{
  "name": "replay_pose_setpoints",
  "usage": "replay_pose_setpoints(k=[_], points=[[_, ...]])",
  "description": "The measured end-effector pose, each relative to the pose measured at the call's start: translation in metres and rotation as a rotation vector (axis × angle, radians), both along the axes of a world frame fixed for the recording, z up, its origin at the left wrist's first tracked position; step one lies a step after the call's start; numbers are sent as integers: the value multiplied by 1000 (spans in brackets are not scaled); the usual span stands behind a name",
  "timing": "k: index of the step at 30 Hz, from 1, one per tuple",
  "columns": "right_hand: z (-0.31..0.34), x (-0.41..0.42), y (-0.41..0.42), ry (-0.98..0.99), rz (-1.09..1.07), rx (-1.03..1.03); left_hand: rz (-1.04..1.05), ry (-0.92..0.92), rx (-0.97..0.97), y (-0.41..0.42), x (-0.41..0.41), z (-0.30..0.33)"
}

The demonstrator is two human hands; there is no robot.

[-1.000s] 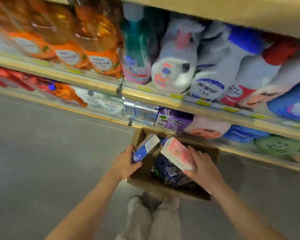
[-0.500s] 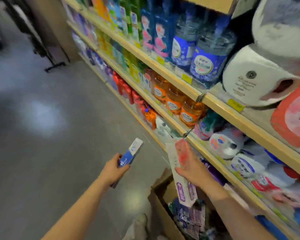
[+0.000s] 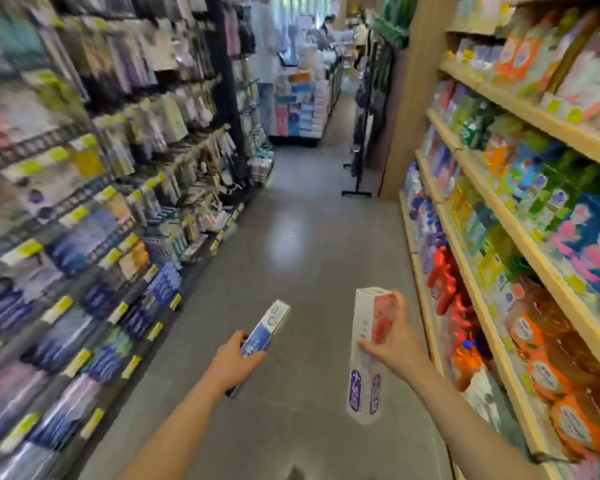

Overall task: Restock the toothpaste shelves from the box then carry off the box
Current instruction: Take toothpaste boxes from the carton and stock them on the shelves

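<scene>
Grey aisle floor (image 3: 291, 244) runs ahead between hanging goods on one side and wooden shelves (image 3: 492, 216) of bottles on the other. Her left hand (image 3: 234, 362) grips a blue toothpaste carton (image 3: 262, 337) near its lower end; the right hand (image 3: 394, 344) clasps a larger white-and-pink carton (image 3: 368, 355) round its middle, upright. Both look light, stiff card with smooth, slightly slippery faces, likely to dent if squeezed, so mid-length holds suit. Blur hides the print, and the stock box isn't in sight.
</scene>
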State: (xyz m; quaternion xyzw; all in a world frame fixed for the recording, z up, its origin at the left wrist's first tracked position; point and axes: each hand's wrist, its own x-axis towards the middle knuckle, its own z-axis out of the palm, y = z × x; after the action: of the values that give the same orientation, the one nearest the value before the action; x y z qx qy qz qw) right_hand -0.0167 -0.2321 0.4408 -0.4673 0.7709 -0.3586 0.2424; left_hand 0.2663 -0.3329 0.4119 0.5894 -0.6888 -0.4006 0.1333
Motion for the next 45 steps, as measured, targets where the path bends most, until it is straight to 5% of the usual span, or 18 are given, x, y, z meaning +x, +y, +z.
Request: replay_pose_setpoints(k=[9, 20, 25, 31, 39, 45], points=[[59, 189, -103, -236, 209, -179, 402, -28, -193, 23, 202, 53], [107, 436, -94, -402, 491, -227, 779, 77, -261, 129, 424, 104], [110, 531, -80, -677, 504, -154, 929, 392, -274, 160, 472, 108], [110, 604, -68, -758, 543, -83, 1107, 703, -294, 183, 501, 118], [119, 649, -84, -910, 597, 62, 1281, 700, -384, 193, 529, 116], [132, 688, -99, -920, 683, 155, 1226, 668, -468, 186, 547, 134]])
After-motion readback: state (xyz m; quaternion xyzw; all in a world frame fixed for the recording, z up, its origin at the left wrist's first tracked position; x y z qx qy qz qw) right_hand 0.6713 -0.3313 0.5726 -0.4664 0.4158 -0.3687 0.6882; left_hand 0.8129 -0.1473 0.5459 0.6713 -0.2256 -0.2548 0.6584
